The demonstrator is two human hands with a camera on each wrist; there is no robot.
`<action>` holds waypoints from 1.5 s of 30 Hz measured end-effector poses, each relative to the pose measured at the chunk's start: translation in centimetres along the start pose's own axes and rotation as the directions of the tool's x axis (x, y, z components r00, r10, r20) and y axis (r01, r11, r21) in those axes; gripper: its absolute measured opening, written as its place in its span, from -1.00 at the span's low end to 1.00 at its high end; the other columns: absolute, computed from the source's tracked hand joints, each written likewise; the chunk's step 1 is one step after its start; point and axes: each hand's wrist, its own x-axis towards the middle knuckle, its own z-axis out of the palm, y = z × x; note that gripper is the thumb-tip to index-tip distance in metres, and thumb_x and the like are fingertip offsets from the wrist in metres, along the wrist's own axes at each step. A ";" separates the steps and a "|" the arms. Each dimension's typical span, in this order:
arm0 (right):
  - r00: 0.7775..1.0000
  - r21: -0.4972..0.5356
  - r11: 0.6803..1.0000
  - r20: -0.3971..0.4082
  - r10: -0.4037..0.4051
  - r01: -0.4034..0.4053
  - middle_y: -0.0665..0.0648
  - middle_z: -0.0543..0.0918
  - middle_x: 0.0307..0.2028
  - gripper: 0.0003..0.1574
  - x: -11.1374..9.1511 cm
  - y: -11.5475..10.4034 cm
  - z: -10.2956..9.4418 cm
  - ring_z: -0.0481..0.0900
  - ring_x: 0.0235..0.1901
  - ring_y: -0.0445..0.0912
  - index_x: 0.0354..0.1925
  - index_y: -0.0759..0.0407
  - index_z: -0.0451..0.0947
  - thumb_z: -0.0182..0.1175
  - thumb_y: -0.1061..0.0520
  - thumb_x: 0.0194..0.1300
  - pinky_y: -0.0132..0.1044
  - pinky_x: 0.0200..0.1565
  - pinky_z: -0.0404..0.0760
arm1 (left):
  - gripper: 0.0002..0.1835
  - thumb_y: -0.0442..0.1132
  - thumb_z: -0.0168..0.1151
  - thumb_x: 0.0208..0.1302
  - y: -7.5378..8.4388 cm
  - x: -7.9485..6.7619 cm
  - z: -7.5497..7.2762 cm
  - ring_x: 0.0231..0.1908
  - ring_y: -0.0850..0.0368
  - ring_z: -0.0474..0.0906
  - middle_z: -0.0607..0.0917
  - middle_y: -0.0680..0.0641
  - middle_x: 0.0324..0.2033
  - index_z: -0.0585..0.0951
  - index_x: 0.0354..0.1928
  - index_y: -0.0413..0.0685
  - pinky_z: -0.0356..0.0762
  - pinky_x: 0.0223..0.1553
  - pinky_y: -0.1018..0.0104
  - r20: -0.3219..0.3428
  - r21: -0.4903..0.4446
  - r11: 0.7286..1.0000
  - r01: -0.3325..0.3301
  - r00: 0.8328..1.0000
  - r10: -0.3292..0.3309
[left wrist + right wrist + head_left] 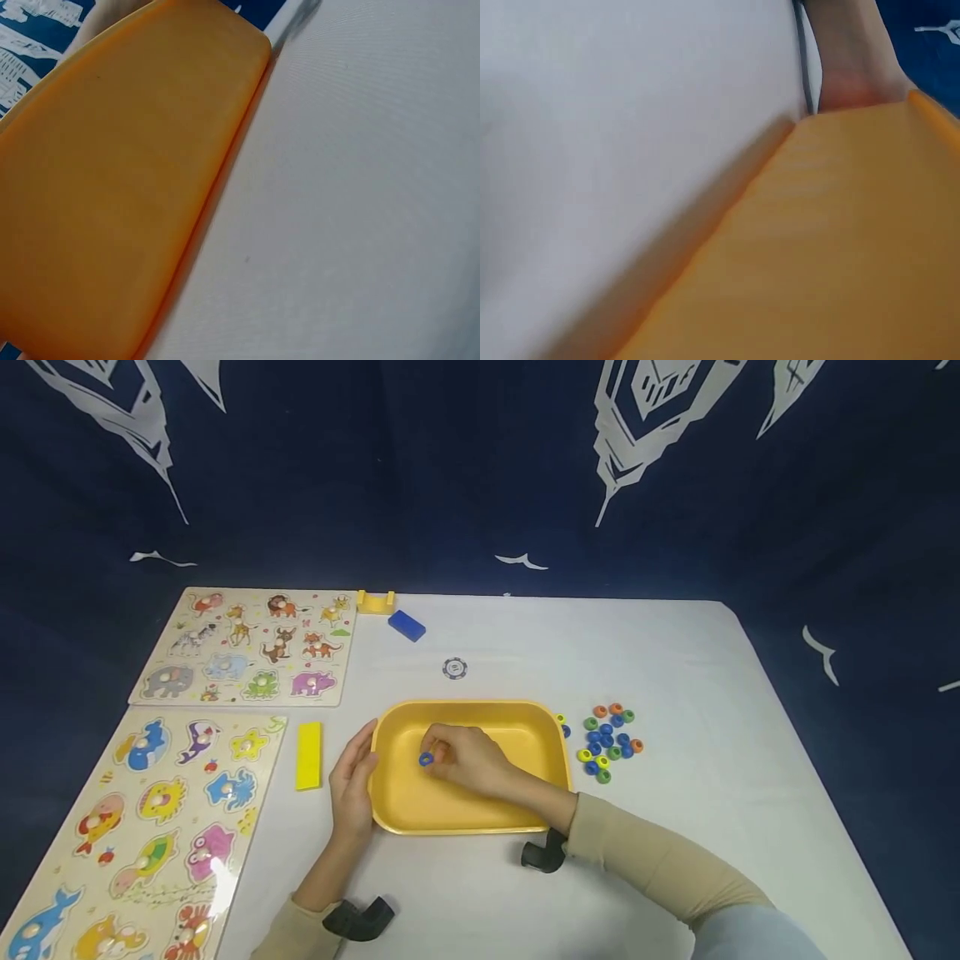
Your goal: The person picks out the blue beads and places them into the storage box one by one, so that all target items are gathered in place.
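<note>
Over the left half of the yellow tray (480, 822), my right hand (472, 760) pinches a small blue bead (426, 759) between thumb and fingertips; the bead's hole faces up. My left hand (352, 785) rests against the tray's left side, its fingers along the outer wall and its thumb at the rim. In the left wrist view the tray (127, 187) fills the left half, and only slivers of a hand show at the edges. The right wrist view has the tray (840, 247) close up, with a hand (855, 60) partly seen beyond its far end.
Right of the tray lie several loose beads (607, 741) in blue, green, yellow and orange. Two animal puzzle boards (247, 647) cover the left side. A yellow block (309, 756), a blue block (407, 626), a poker chip (454, 668) and a yellow bracket-shaped piece (376, 602) lie around.
</note>
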 end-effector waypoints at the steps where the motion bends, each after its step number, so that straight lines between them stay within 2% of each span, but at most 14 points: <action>1: 1.000 0.006 1.000 0.004 0.016 -0.016 -0.15 0.51 -0.59 -0.80 0.1 0.1 0.3 0.42 -0.55 -0.27 -0.36 -0.06 0.48 0.29 0.11 -0.01 -0.47 -0.49 0.44 | -0.57 -0.50 -0.28 0.27 0.0 0.0 0.0 0.19 0.07 0.28 0.32 -0.26 0.19 0.27 0.19 -0.36 0.36 0.14 0.44 0.000 0.002 1.000 -0.002 1.000 0.002; 5: 0.999 0.003 0.999 0.007 0.053 -0.053 -0.15 0.51 -0.61 -0.83 0.4 0.3 1.2 0.43 -0.56 -0.28 -0.38 -0.06 0.48 0.29 0.07 0.01 -0.48 -0.51 0.43 | -0.58 -0.51 -0.29 0.27 0.1 0.0 -0.1 0.19 0.07 0.28 0.32 -0.25 0.19 0.27 0.18 -0.36 0.34 0.15 0.41 -0.008 0.003 1.000 0.002 1.000 -0.002; 9: 1.000 -0.070 0.997 0.011 0.025 -0.024 -0.17 0.52 -0.60 -0.84 0.8 0.5 1.8 0.45 -0.54 -0.31 -0.34 -0.04 0.53 0.26 0.07 0.02 -0.52 -0.48 0.44 | -0.58 -0.51 -0.30 0.28 -0.2 0.0 -0.2 0.19 0.08 0.28 0.32 -0.25 0.19 0.27 0.19 -0.36 0.34 0.15 0.40 -0.011 0.000 1.000 0.005 1.000 -0.005; 15: 1.000 -0.136 0.991 0.019 0.020 -0.018 -0.22 0.57 -0.56 -0.65 0.4 0.1 1.4 0.50 -0.46 -0.32 -0.15 0.00 0.55 0.25 0.05 0.01 -0.49 -0.34 0.50 | -0.57 -0.49 -0.28 0.29 -1.5 0.2 -0.7 0.19 0.10 0.28 0.35 -0.15 0.19 0.32 0.19 -0.22 0.34 0.15 0.42 -0.004 -0.014 1.000 0.011 1.000 -0.011; 20: 0.995 -0.026 0.996 -0.061 -0.085 0.084 -0.15 0.58 -0.51 -0.58 -1.3 -0.6 -0.5 0.44 -0.58 -0.26 -0.09 0.05 0.53 0.28 0.04 0.01 -0.46 -0.47 0.48 | -0.58 -0.45 -0.27 0.31 -2.2 0.3 -0.9 0.20 0.10 0.28 0.36 -0.10 0.19 0.33 0.19 -0.15 0.35 0.13 0.45 0.002 -0.022 1.000 0.002 1.000 -0.002; 24: 0.973 0.128 0.975 -0.167 -0.160 0.182 -0.10 0.58 -0.48 -0.62 -4.1 -0.7 -2.9 0.34 -0.66 -0.23 -0.13 0.12 0.54 0.28 0.09 0.03 -0.47 -0.65 0.38 | -0.58 -0.43 -0.27 0.32 -2.1 0.1 -0.9 0.18 0.09 0.31 0.37 -0.12 0.19 0.32 0.19 -0.16 0.39 0.09 0.41 0.009 -0.033 0.999 -0.001 1.000 0.002; 28: 0.918 0.186 0.942 -0.341 -0.204 0.279 0.03 0.59 -0.48 -0.64 -7.6 0.8 -5.9 0.28 -0.67 -0.22 -0.15 0.23 0.53 0.28 0.28 0.00 -0.47 -0.71 0.28 | -0.58 -0.46 -0.29 0.31 -1.0 -0.1 -0.5 0.18 0.05 0.30 0.34 -0.18 0.20 0.29 0.20 -0.25 0.39 0.10 0.32 0.009 -0.016 1.000 0.015 1.000 -0.015; 30: 0.882 0.182 0.941 -0.435 -0.182 0.284 0.10 0.56 -0.50 -0.61 -9.3 2.9 -7.2 0.25 -0.67 -0.21 -0.16 0.29 0.52 0.28 0.39 -0.06 -0.47 -0.72 0.25 | -0.57 -0.48 -0.30 0.30 -0.7 -0.1 -0.3 0.18 0.04 0.30 0.33 -0.19 0.20 0.27 0.20 -0.27 0.38 0.11 0.30 0.008 -0.005 1.000 0.022 1.000 -0.022; 31: 0.859 0.188 0.937 -0.483 -0.172 0.293 0.12 0.55 -0.50 -0.58 -10.1 4.3 -7.7 0.34 -0.62 -0.23 -0.16 0.32 0.52 0.28 0.42 -0.08 -0.53 -0.67 0.35 | -0.57 -0.48 -0.30 0.30 -0.6 -0.1 -0.3 0.19 0.04 0.29 0.33 -0.19 0.20 0.27 0.20 -0.28 0.37 0.12 0.29 0.007 -0.001 1.000 0.025 1.000 -0.025; 33: 0.819 0.182 0.948 -0.562 -0.117 0.261 0.10 0.54 -0.50 -0.55 -11.7 7.6 -8.3 0.34 -0.59 -0.27 -0.14 0.33 0.51 0.28 0.44 -0.10 -0.57 -0.66 0.34 | -0.57 -0.48 -0.30 0.30 -1.0 0.1 -0.5 0.18 0.08 0.30 0.34 -0.17 0.20 0.28 0.20 -0.26 0.38 0.11 0.32 0.008 -0.009 1.000 0.021 1.000 -0.021; 36: 0.763 0.142 0.984 -0.646 0.012 0.105 0.02 0.54 -0.49 -0.54 -13.9 11.6 -8.8 0.36 -0.57 -0.29 -0.10 0.25 0.52 0.31 0.33 -0.06 -0.59 -0.65 0.32 | -0.58 -0.46 -0.28 0.31 -1.7 0.3 -0.7 0.18 0.12 0.30 0.34 -0.14 0.21 0.29 0.20 -0.21 0.38 0.11 0.36 0.010 -0.024 1.000 0.016 1.000 -0.016; 39: 0.714 0.125 0.991 -0.690 0.116 -0.041 -0.01 0.56 -0.49 -0.53 -15.4 14.1 -9.0 0.31 -0.65 -0.26 -0.07 0.21 0.52 0.31 0.24 -0.03 -0.52 -0.72 0.24 | -0.58 -0.43 -0.27 0.32 -2.0 0.3 -0.8 0.19 0.11 0.30 0.34 -0.13 0.21 0.29 0.21 -0.20 0.38 0.10 0.36 0.011 -0.035 0.999 0.011 1.000 -0.010; 40: 0.704 0.117 0.988 -0.693 0.154 -0.101 0.00 0.57 -0.50 -0.53 -15.8 14.2 -9.2 0.32 -0.66 -0.25 -0.07 0.19 0.52 0.31 0.21 -0.02 -0.51 -0.72 0.28 | -0.58 -0.43 -0.27 0.32 -2.0 0.3 -0.8 0.18 0.11 0.30 0.34 -0.13 0.20 0.30 0.21 -0.19 0.38 0.11 0.36 0.009 -0.036 0.999 0.009 1.000 -0.009; 45: 0.687 0.168 0.963 -0.675 0.268 -0.210 0.07 0.58 -0.49 -0.54 -16.3 15.0 -9.2 0.38 -0.67 -0.22 -0.07 0.17 0.51 0.31 0.17 -0.01 -0.51 -0.71 0.36 | -0.59 -0.41 -0.26 0.32 -1.9 0.2 -0.7 0.18 0.12 0.30 0.36 -0.13 0.19 0.31 0.20 -0.18 0.38 0.10 0.40 0.001 -0.022 1.000 0.006 1.000 -0.006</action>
